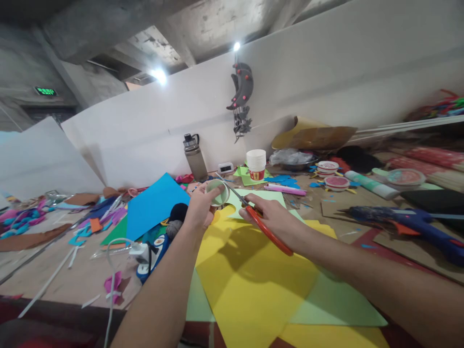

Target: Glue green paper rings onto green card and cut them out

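My left hand [200,205] is closed around a small round cup [218,193], whose open mouth is turned toward me. In my right hand [270,212] is a pair of scissors [268,231] with red handles. Their blades point up and left, with the tip close beside the cup's rim; whether they touch it I cannot tell. Under both hands lie yellow paper sheets [250,285] and pale green sheets [340,299]. A stack of white paper cups [256,162] stands farther back.
A blue glue gun [413,222] lies at the right. To the left are blue paper [154,205], a power strip [155,256] and a white cable [110,285]. A bottle [195,159], a small clock [225,168] and a pink marker [285,189] sit toward the back.
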Demonstrator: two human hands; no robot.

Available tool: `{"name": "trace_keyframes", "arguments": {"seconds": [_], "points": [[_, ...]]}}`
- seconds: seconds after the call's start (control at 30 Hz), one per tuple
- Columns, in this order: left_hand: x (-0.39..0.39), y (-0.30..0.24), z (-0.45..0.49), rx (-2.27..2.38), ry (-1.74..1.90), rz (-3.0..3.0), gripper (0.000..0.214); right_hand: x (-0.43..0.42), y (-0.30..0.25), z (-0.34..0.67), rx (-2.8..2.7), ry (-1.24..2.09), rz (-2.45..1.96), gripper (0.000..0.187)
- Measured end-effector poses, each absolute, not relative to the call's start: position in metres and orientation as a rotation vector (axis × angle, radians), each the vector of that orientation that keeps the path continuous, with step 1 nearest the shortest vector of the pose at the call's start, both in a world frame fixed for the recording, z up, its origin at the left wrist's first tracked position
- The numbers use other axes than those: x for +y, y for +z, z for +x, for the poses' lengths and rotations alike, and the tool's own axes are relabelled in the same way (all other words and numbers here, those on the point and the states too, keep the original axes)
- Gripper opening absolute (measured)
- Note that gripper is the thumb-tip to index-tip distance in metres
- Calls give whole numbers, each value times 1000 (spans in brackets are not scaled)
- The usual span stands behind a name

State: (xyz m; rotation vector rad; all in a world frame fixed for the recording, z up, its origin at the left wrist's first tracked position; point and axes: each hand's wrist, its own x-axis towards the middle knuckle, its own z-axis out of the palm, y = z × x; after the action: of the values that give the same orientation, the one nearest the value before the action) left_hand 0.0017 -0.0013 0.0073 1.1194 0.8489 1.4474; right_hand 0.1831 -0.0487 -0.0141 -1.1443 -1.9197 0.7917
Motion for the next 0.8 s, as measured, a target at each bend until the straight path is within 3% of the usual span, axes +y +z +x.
{"name": "trace_keyframes", "arguments": {"seconds": [0.4, 0.8], "points": [[-3, 11, 2, 876, 1451, 1101, 39, -51, -10, 183, -1935, 779, -1186, 27], [-1, 6, 0, 899, 1489, 1144, 33, -43, -18, 183, -1738, 844, -1152, 38]]}}
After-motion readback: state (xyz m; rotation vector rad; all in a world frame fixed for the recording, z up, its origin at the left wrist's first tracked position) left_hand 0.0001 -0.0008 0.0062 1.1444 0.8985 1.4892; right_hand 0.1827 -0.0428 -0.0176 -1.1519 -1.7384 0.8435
